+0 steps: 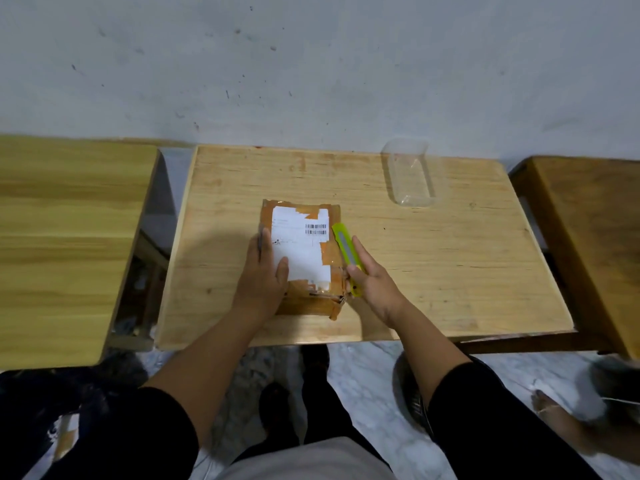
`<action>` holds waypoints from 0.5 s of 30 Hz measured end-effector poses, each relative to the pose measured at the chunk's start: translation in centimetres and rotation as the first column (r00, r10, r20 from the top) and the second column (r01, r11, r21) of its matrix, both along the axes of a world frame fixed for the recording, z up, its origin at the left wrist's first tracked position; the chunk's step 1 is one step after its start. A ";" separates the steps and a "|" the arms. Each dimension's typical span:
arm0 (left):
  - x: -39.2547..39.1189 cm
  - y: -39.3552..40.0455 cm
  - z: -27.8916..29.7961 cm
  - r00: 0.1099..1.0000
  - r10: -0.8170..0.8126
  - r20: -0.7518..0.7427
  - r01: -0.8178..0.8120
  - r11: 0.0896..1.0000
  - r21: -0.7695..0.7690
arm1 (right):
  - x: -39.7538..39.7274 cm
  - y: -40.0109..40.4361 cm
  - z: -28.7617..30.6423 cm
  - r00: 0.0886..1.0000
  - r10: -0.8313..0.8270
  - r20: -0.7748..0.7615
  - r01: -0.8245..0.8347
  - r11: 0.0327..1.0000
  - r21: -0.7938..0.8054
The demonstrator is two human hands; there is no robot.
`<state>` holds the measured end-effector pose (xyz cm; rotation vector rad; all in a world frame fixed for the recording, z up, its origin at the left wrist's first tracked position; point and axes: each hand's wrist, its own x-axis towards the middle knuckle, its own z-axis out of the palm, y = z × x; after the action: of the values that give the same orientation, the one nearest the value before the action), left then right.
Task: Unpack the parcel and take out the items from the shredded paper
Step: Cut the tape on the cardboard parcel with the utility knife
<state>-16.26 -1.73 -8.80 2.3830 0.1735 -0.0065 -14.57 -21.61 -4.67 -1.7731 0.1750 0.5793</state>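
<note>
A taped brown cardboard parcel [304, 251] with a white shipping label lies closed in the middle of the small wooden table [433, 271]. My left hand [265, 271] rests flat on the parcel's left side, fingers straight, thumb on the label. My right hand [372, 284] holds a yellow-green utility knife [346, 249] against the parcel's right edge, index finger stretched along the knife. No shredded paper or contents are visible.
A clear plastic container [410, 173] lies at the table's back right. A second wooden table [69, 237] stands to the left and a darker one [588, 237] to the right. A wall runs behind. Another person's foot [554, 410] is on the floor at lower right.
</note>
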 end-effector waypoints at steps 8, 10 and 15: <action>-0.1 0.0 0.0 0.999 0.006 0.046 -0.005 1.000 -0.012 | -0.8 0.4 -1.4 0.993 -0.103 0.050 0.103 0.995 0.003; -0.1 0.0 0.0 0.999 0.009 0.040 -0.008 1.000 -0.014 | -0.8 0.8 -2.0 0.984 -0.147 0.098 0.150 0.988 -0.027; -0.2 -0.1 0.2 0.999 0.011 0.037 -0.010 1.000 -0.022 | -0.6 1.2 -3.1 0.957 -0.204 0.206 0.233 0.964 -0.126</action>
<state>-16.45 -1.82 -8.61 2.3586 0.1676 0.0406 -15.18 -20.37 -7.79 -1.9123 0.2834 0.2384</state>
